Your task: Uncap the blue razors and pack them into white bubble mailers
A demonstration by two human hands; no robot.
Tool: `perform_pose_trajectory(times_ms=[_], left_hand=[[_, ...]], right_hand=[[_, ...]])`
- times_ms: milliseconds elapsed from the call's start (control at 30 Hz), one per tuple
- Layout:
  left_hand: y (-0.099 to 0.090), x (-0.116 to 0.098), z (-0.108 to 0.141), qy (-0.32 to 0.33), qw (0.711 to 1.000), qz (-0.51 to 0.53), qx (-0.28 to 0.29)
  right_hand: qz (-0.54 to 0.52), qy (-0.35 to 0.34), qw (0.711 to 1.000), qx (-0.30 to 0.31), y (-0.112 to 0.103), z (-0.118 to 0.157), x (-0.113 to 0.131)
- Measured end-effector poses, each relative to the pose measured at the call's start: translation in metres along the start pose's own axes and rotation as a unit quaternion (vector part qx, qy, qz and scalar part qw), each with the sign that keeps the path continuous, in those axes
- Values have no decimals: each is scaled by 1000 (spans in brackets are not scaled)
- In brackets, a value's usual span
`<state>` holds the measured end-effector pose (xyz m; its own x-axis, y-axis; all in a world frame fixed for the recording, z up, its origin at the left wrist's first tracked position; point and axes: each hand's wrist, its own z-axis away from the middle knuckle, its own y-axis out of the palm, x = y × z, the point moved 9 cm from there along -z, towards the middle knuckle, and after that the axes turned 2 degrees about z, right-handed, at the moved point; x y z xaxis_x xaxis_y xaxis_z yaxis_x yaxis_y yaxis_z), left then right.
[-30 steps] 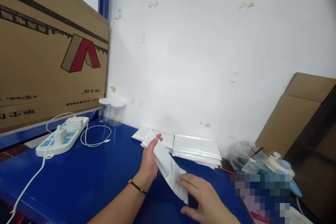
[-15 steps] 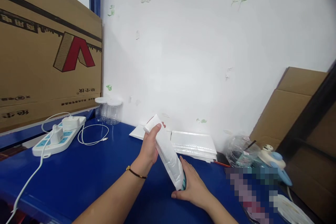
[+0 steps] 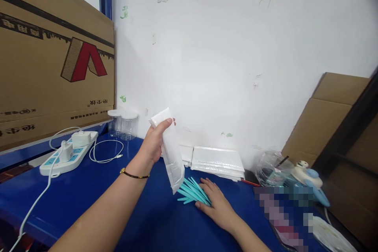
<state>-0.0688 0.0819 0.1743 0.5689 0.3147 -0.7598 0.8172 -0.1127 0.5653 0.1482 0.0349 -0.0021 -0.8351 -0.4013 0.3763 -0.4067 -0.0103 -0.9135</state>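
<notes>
My left hand (image 3: 158, 139) is closed around the upper part of a white padded envelope (image 3: 171, 155), thumb across its front. The envelope tilts, its lower end just above the blue table. Slim turquoise sticks (image 3: 192, 191), several of them, lie fanned out by that lower end; I cannot tell their exact kind. My right hand (image 3: 217, 204) rests low over their right ends, fingers stretched out and thumb apart, and covers part of them.
More white padded envelopes (image 3: 218, 160) are stacked by the wall. At left are a power strip (image 3: 69, 153) with chargers, a white cable (image 3: 103, 161) and two clear jars (image 3: 129, 128). A plastic bag (image 3: 270, 169), a toy-like figure (image 3: 308, 179) and cardboard (image 3: 319, 126) stand at right.
My left hand has lifted the envelope up and to the left, away from my right hand. The turquoise sticks, mostly hidden before, now lie exposed on the table.
</notes>
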Motion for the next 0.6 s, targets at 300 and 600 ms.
perform_pose_trajectory(times_ms=[300, 600], left_hand=[[23, -41, 3, 139, 909, -362, 152], [-74, 80, -6, 19, 569, -783, 250]], right_hand=[[35, -1, 998, 55, 5, 6, -6], [17, -7, 998, 55, 3, 11, -18]])
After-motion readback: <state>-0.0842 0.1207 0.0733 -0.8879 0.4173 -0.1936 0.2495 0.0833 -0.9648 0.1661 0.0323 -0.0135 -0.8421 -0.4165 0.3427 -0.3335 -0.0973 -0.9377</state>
